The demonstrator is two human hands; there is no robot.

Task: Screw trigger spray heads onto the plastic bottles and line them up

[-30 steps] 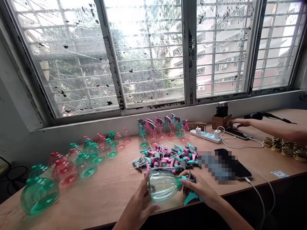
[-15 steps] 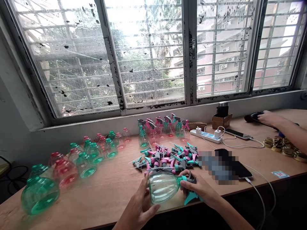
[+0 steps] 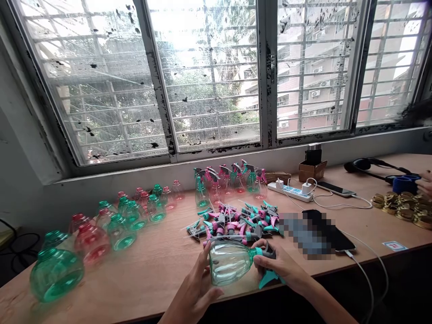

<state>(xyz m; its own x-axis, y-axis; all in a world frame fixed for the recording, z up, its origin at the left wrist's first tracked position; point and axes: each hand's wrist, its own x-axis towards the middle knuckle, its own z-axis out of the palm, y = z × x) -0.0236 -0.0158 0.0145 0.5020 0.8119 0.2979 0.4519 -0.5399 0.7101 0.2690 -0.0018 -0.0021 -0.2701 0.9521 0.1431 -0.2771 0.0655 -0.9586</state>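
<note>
A clear green spray bottle [image 3: 230, 266] lies tilted on its side in the air near the table's front edge, its neck toward the right. My left hand [image 3: 193, 288] cups its base, fingers behind and thumb below. At the neck, my right hand [image 3: 286, 266] grips the teal and grey trigger spray head [image 3: 269, 278], which sits against the bottle's mouth. Whether it is fully threaded I cannot tell. Just beyond the bottle lies a heap of loose pink and teal spray heads [image 3: 232, 225].
Open green and red bottles [image 3: 126, 240] stand at the left. Several bottles with spray heads [image 3: 225, 186] line the back. To the right are a power strip [image 3: 292, 192], phones, cables, headphones [image 3: 371, 163], gold-coloured pieces [image 3: 401, 208] and another person's hand [image 3: 423, 183].
The other person's hand has left the headphones and moved right, uncovering them and a blue roll. My hands and the bottle have hardly shifted; my left thumb has moved slightly left.
</note>
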